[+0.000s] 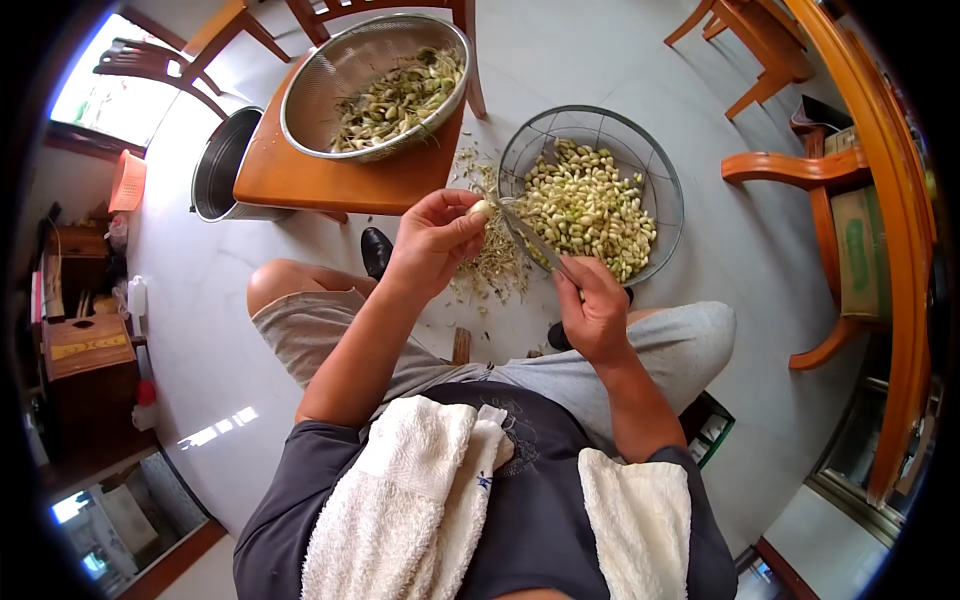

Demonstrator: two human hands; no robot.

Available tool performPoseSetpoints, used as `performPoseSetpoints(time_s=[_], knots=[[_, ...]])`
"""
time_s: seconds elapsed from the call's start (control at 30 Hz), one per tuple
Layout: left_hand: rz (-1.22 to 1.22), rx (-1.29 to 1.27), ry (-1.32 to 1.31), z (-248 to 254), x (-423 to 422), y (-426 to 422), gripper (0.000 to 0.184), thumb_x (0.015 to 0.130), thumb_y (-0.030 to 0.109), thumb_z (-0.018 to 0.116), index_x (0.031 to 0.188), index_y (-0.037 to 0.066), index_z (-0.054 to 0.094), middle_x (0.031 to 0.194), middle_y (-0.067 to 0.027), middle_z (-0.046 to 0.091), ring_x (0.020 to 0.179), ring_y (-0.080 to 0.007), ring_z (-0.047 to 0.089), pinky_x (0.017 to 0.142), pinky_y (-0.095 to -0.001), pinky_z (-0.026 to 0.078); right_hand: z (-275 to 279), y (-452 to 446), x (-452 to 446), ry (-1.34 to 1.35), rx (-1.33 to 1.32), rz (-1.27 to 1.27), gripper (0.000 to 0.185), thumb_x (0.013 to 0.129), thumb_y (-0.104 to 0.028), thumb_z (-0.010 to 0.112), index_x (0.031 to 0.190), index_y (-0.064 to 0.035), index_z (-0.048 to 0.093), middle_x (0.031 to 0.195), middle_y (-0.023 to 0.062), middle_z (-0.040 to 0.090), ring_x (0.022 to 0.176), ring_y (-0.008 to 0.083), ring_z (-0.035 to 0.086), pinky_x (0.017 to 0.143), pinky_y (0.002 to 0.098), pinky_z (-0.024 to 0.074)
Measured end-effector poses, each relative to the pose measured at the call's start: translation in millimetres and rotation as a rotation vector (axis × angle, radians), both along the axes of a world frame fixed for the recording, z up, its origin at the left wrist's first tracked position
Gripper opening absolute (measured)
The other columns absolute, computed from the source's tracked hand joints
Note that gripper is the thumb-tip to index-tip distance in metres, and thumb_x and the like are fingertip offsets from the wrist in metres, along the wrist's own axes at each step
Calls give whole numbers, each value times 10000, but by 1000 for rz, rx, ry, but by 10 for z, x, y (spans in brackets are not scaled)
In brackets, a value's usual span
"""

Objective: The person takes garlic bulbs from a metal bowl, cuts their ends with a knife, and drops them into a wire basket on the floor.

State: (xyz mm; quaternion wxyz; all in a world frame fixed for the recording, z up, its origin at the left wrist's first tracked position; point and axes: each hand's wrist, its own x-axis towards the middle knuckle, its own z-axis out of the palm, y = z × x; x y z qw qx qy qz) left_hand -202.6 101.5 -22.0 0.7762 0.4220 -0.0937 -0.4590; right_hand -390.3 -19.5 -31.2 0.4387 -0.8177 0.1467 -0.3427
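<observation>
My left hand (440, 238) pinches a small pale bulb (482, 209), like a little onion, between thumb and fingers. A knife (535, 242) is gripped in my right hand (597, 308), its blade pointing up and left to the bulb. Whether the edge touches the bulb I cannot tell. Just beyond the blade, a round wire basket (672, 165) on the floor holds many trimmed pale bulbs (590, 205). A perforated metal colander (305, 110) holds untrimmed bulbs (395, 105) with stringy roots and stems. Trimmings (495, 265) lie scattered on the floor below my hands.
The colander stands on a wooden chair seat (330, 185). Left of it is a metal bucket (215, 185). Wooden furniture (850, 170) lines the right side, with a cardboard box (860, 255). A white towel (400, 490) hangs over my shoulders.
</observation>
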Motion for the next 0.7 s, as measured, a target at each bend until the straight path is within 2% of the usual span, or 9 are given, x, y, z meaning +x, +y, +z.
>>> performPoseSetpoints(time_s=[0.07,0.37,0.7], knots=[[-49,-7,21,-81,-55,0,139,855,42,631,986,15,598,768,-46,619,629,-110,565,540,-234,437,-36,-29,-9,20,-30,5,233,793,34,595,1021,-4,622,870,129,617,714,258,617,638,310,493],[-53,-24,166,-258,-131,-20,52,871,32,596,913,37,565,814,-55,622,654,-132,565,589,-266,447,-135,-49,-13,104,-89,6,305,730,21,605,1030,-26,626,901,124,599,758,296,601,662,357,488],[-24,-56,201,-281,-179,3,105,859,11,598,942,62,559,830,-60,625,677,-148,575,601,-269,444,-107,-5,17,144,-191,-17,322,712,5,622,1030,-42,625,895,108,585,750,293,597,658,359,490]])
